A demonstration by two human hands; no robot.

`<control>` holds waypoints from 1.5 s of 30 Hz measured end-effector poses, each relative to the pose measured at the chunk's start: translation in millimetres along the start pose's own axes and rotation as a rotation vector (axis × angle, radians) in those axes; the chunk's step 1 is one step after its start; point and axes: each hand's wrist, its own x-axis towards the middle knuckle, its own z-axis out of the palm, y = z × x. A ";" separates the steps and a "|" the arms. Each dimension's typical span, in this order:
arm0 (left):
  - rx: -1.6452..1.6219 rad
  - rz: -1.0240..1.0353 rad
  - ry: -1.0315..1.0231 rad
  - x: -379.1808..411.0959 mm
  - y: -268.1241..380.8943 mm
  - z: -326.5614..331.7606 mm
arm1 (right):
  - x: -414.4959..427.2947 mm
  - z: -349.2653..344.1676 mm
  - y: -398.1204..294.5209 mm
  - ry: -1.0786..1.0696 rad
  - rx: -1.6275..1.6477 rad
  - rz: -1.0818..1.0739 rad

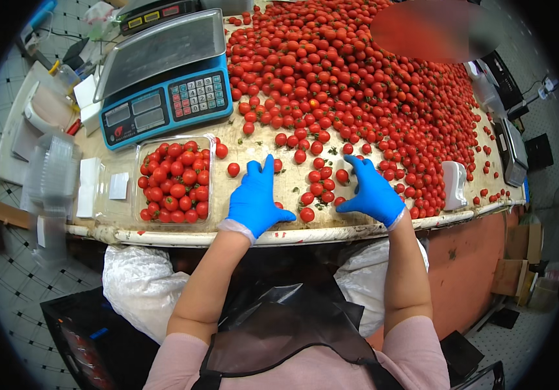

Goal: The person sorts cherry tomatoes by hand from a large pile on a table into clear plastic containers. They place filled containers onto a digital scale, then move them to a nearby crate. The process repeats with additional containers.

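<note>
My left hand (256, 201), in a blue glove, is spread low over the table, right of a clear plastic clamshell box (212, 183) filled with cherry tomatoes (177, 190). A few tomatoes lie partly under or beside its fingers. My right hand (371, 191), gloved in blue too, has its fingers and thumb apart, with single tomatoes (342, 175) close to the fingertips. Between both hands lies a loose group of tomatoes (316, 188) with bits of green stem. The box's lid (106, 183) is folded back to the left, with a white label on it.
A large heap of cherry tomatoes (338, 73) covers the table's far side. A blue digital scale (165, 105) with a metal pan stands behind the box. Stacked clear boxes (53, 170) are at the left, a white dispenser-like object (454, 185) at the right. The table's rounded edge (328, 235) runs below my wrists.
</note>
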 end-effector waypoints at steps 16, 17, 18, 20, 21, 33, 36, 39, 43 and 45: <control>-0.523 0.263 0.082 50.8 6.7 36.6 | 39.1 21.8 -24.1 -0.090 0.349 -0.122; -0.574 0.241 0.092 49.8 3.0 40.0 | 38.4 23.1 -29.0 -0.083 0.403 -0.103; -0.625 0.227 0.098 48.4 2.6 39.7 | 39.0 24.3 -27.8 -0.060 0.379 -0.113; -0.795 0.183 0.064 46.1 0.7 38.6 | 43.1 34.4 -19.8 0.011 0.446 -0.167; -0.915 0.151 0.027 45.1 -1.6 37.5 | 44.5 37.1 -19.4 0.045 0.478 -0.197; -2.296 0.012 -0.119 44.5 6.1 44.8 | 26.5 62.7 -76.3 0.344 0.570 -0.363; -2.435 0.002 -0.138 45.1 9.2 51.6 | 19.3 62.5 -86.8 0.402 0.611 -0.430; -2.517 -0.028 -0.156 43.2 15.0 52.0 | 17.4 64.9 -86.9 0.435 0.735 -0.447; -2.558 0.118 -0.193 40.5 15.1 54.6 | 20.7 66.9 -78.2 0.488 0.753 -0.489; -2.565 0.184 -0.191 43.7 12.8 56.4 | 18.3 65.6 -80.2 0.474 0.847 -0.481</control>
